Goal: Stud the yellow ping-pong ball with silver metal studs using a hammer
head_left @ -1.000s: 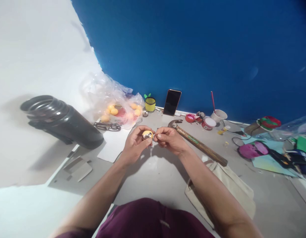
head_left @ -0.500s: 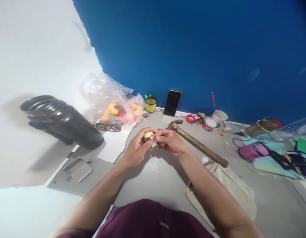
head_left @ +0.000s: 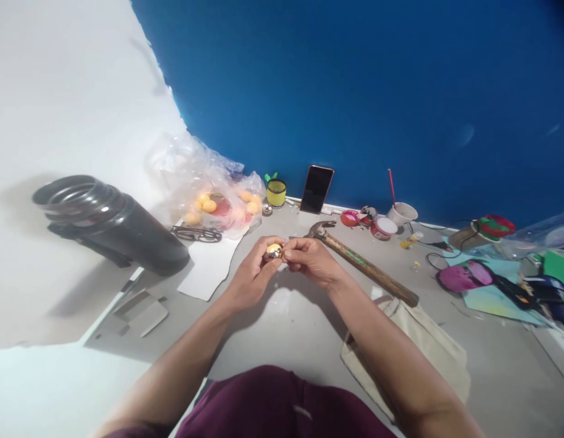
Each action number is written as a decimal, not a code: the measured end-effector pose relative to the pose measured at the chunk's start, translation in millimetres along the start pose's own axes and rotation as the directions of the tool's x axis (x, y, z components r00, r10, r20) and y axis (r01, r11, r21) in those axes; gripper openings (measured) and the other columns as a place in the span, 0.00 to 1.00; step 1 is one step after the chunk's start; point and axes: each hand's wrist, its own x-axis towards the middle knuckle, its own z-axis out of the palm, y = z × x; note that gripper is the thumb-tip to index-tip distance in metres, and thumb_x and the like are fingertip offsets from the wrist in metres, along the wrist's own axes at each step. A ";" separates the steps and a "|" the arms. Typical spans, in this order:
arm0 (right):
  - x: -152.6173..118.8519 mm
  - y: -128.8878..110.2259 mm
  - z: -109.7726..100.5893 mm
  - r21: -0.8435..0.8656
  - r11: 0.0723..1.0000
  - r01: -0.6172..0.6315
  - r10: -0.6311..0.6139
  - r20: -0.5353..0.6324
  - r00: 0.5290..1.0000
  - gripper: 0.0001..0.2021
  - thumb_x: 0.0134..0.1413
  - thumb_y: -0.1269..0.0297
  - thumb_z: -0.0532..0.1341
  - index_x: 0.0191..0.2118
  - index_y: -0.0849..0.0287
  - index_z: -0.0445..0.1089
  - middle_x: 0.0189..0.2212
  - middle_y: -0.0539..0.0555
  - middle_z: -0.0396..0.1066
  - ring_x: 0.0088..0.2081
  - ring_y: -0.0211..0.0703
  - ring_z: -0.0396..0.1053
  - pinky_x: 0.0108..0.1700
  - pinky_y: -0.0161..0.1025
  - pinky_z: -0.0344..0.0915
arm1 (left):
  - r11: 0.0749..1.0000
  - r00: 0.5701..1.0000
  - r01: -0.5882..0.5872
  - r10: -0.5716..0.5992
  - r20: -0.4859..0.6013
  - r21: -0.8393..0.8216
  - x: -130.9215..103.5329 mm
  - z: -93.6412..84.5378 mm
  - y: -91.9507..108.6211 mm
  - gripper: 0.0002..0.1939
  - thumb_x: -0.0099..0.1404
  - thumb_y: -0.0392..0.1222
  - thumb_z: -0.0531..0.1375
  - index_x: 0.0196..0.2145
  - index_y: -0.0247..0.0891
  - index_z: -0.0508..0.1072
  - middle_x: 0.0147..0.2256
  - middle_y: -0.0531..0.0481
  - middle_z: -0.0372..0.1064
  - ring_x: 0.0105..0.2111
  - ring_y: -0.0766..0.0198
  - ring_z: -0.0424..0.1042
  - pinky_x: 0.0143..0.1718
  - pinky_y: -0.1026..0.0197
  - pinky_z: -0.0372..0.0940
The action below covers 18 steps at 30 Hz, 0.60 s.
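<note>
A small yellow ball [head_left: 274,250] with shiny silvery patches on its lower face is held in my left hand [head_left: 254,274], between thumb and fingers. My right hand [head_left: 311,260] is closed in a pinch at the ball's right side, its fingertips at or very near the surface. Whatever lies between those fingertips is too small or hidden to make out. Both hands are above the grey table [head_left: 282,334]. Just beyond my right hand lies a claw hammer [head_left: 368,267] with a worn wooden handle.
A dark flask [head_left: 117,225] without a lid looms at left. Behind are a plastic bag [head_left: 204,176] with yellow balls, black-handled scissors [head_left: 197,233], white paper [head_left: 211,264] and a propped phone [head_left: 317,189]. At right are a cup [head_left: 403,214], paint pots [head_left: 384,228] and a cream cloth [head_left: 414,347].
The ball has turned slightly in my left hand, so its silvery patches show differently. My right fingertips stay at its side. The whole view has shifted a little.
</note>
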 end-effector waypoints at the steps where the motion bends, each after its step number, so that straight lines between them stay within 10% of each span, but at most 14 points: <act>1: -0.1 -0.1 0.5 -0.003 1.000 0.003 -0.003 -0.002 1.000 0.18 0.34 0.54 0.79 0.25 0.61 0.76 0.22 0.48 0.70 0.22 0.30 0.57 0.26 0.33 0.52 | 1.000 1.000 -0.002 0.002 0.002 0.001 0.1 0.0 0.1 0.13 0.68 0.40 0.60 0.51 0.41 0.73 0.45 0.48 0.71 0.42 0.59 0.69 0.44 0.59 0.63; 18: 1.4 6.1 2.2 -0.087 0.996 0.016 -0.020 -0.043 0.999 0.22 0.34 0.50 0.78 0.29 0.61 0.75 0.21 0.46 0.66 0.23 0.33 0.64 0.23 0.32 0.70 | 0.977 0.995 -0.058 0.072 -0.062 0.204 -2.8 7.0 -8.5 0.10 0.71 0.41 0.56 0.49 0.40 0.70 0.45 0.46 0.71 0.44 0.58 0.69 0.48 0.55 0.65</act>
